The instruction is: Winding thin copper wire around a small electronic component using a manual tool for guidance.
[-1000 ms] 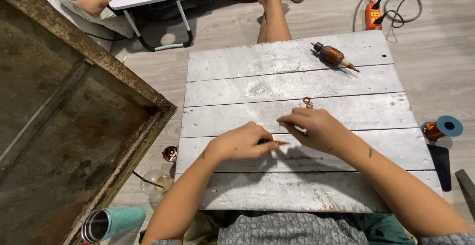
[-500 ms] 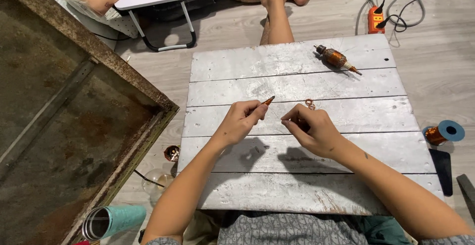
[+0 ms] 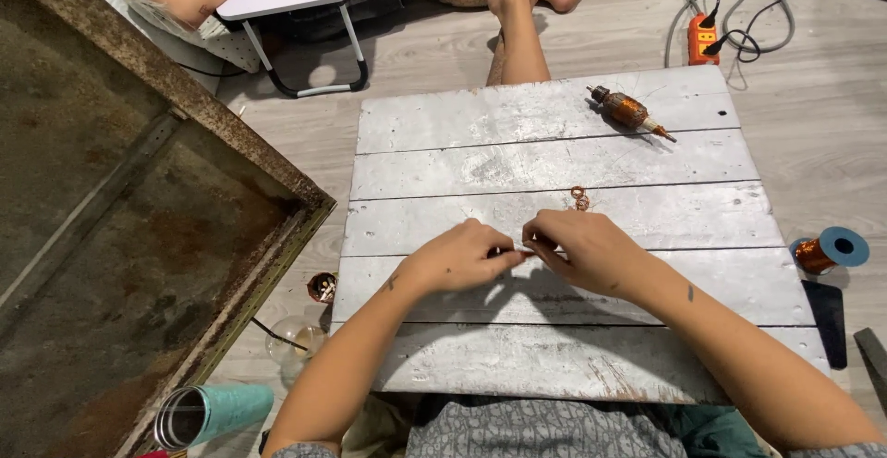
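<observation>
The left hand (image 3: 462, 256) has come back down and now meets the right hand (image 3: 591, 250) over the grey plank board (image 3: 554, 366). Both pinch a thin copper piece (image 3: 527, 254) between closed fingertips, so the fine work goes on. A small wire coil (image 3: 579, 198) lies just beyond.

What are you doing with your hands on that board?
A person sits at a grey plank board on the floor. The left hand and right hand meet over the middle of the board and pinch a thin copper-coloured piece between the fingertips. Just beyond the hands lies a small coil of copper wire. Farther back rests a copper-wound motor part. A spool of copper wire sits on the floor to the right. Someone else sits across the board.
</observation>
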